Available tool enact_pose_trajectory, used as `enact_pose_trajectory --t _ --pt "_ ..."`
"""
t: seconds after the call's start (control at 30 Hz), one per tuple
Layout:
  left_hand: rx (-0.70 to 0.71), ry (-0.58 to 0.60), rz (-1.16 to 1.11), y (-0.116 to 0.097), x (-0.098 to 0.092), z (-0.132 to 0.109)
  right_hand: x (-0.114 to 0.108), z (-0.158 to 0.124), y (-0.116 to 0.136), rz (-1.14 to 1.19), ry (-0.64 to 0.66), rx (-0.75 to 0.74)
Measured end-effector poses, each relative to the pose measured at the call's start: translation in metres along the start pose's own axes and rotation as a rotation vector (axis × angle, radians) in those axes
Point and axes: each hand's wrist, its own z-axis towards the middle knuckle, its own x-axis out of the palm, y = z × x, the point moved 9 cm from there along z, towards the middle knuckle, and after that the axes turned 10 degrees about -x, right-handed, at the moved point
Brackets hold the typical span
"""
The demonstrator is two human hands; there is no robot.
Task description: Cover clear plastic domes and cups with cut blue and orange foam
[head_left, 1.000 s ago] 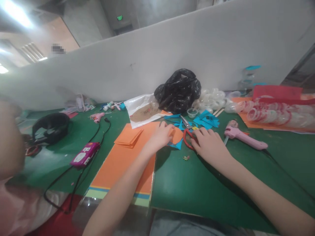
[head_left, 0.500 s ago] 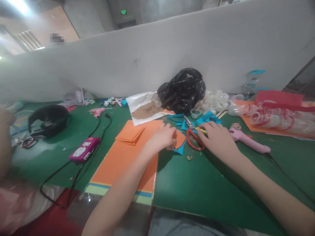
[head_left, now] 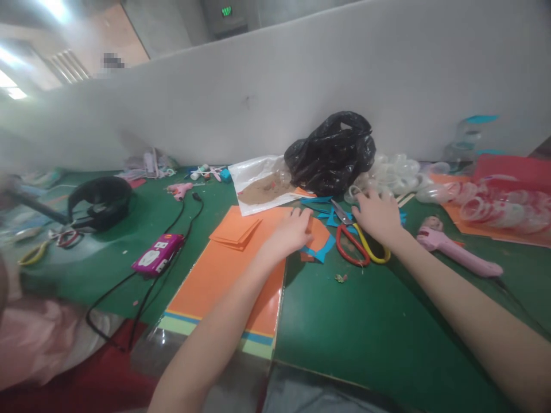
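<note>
- Your left hand point(head_left: 291, 234) lay open with its fingers lightly curled, to the left of the scissors point(head_left: 357, 246). Its fingertips rested on or just beside an orange paper cutout point(head_left: 319, 240); you could not be seen gripping it.
- Your right hand point(head_left: 377, 217) was open with its fingers spread, just above the scissors and holding nothing. Its fingertips hung near the blue paper scraps point(head_left: 333, 217).
- The scissors lay flat and unheld on the green table point(head_left: 344, 344), with a red handle, a yellow handle and the blades pointing away from you.
- The orange cutout sat just left of the scissors, with more blue paper scraps point(head_left: 321, 251) tucked around its lower edge.
- A long orange card sheet point(head_left: 224, 287) lay further left of the scissors, with folded orange pieces point(head_left: 235, 230) on top of it.
- A black plastic bag point(head_left: 331, 152) sat behind the scissors, beside a clear bag of brown material point(head_left: 262, 184).
- A pink glue gun point(head_left: 456, 251) lay to the right of the scissors.
- Red-rimmed clear rings point(head_left: 503, 213) lay further right of the scissors, on an orange sheet.
- A magenta power strip point(head_left: 158, 253) lay well left of the scissors.
</note>
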Motion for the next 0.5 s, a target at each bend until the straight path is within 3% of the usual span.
enact_pose_trajectory --t 0.1,0.5 --pt "0.015 -0.001 0.010 0.000 0.001 0.001 0.003 -0.002 0.001 -0.005 0.022 -0.008" --pt "0.056 -0.033 0.100 -0.008 0.001 -0.003 -0.022 -0.004 0.004 0.001 -0.006 -0.050"
